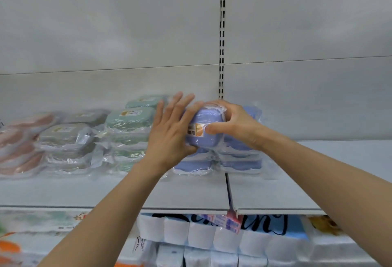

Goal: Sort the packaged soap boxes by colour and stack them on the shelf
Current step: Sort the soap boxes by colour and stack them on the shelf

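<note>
Spanning the frame, a grey shelf (118, 190) carries wrapped soap boxes in colour groups: pink boxes (19, 146) at its left end, grey boxes (65, 139) next, green boxes (129, 126) towards the middle, and a blue stack (197, 165) beside the seam between the two shelf panels, with a second blue stack (244, 154) just behind it on the right. Packs of paper rolls (212, 243) fill the level below, behind a hanging price tag (229, 222).

A person holds one blue soap box (204, 129) tilted on top of the front blue stack. The right hand (233, 126) grasps the box, fingers curled over its far edge and thumb pressed on its label. The left hand (171, 131) lies against the box's left side with fingers straight and released, steadying it.

Judging by the tilt, the box is being set down. Done well, it should be lowered flat, edges lined up with the box beneath, and the slippery wrap kept from sliding towards the shelf's front edge before either hand lets go.
</note>
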`<state>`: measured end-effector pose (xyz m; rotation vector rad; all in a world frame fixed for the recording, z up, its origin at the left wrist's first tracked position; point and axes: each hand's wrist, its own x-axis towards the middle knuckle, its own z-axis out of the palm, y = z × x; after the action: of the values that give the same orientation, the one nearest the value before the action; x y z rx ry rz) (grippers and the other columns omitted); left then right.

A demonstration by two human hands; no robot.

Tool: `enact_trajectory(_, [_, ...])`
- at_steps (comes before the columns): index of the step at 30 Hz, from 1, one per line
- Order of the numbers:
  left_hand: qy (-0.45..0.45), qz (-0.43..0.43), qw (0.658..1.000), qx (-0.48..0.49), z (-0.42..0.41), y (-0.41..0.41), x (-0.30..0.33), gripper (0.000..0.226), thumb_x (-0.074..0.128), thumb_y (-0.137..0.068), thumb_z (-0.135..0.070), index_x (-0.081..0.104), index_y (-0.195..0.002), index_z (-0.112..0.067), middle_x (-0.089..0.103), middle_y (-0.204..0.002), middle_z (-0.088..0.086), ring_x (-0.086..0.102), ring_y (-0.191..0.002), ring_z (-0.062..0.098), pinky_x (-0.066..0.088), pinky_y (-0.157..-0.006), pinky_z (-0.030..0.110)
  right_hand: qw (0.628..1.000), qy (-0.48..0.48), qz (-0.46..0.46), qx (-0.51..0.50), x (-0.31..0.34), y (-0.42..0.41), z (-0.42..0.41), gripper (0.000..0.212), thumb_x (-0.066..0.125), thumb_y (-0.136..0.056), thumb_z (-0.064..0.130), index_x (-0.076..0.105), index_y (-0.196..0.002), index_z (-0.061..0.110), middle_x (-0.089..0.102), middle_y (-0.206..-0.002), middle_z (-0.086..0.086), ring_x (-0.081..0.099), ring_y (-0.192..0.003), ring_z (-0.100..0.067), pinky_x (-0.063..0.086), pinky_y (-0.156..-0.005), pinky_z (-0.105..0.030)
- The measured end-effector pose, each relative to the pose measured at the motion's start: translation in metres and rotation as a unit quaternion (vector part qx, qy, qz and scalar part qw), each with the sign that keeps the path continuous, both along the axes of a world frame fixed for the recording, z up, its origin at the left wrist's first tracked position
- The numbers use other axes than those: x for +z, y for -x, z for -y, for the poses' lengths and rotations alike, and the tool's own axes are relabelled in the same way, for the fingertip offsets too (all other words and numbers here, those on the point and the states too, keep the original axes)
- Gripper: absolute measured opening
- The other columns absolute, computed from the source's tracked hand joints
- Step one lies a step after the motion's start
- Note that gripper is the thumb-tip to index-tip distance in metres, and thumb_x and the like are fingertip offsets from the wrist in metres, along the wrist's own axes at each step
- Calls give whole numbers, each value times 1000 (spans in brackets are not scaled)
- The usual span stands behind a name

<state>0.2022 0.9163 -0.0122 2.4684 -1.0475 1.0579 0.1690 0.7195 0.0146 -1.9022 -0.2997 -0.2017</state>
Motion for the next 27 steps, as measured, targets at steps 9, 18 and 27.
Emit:
enact_trajectory(9, [-38,-231,969,74,-4,-24,52,105,87,-61,-41,31,-149,-23,43,-129,3,47,-117,23,45,-99,41,866,479,-36,-138,-16,-1,64,105,80,-60,61,26,-147,38,36,-144,7,33,-134,-19,38,-104,-41])
enact_trajectory(18, [-128,-364,920,61,10,-56,56,76,86,-69,-34,40,-128,-22,51,-116,-3,52,-102,19,41,-80,30,918,381,-1,-109,-15,-15,86,84,85,-68,41,42,-139,36,44,-127,5,39,-120,-16,40,-102,-36])
enact_trajectory(27, [-146,-413,898,38,1,-71,40,72,78,-81,-36,43,-143,-23,46,-139,-5,48,-126,17,37,-103,28,936,340,-16,-92,-24,-27,96,70,80,-74,46,49,-137,37,43,-137,7,37,-131,-16,33,-111,-39])
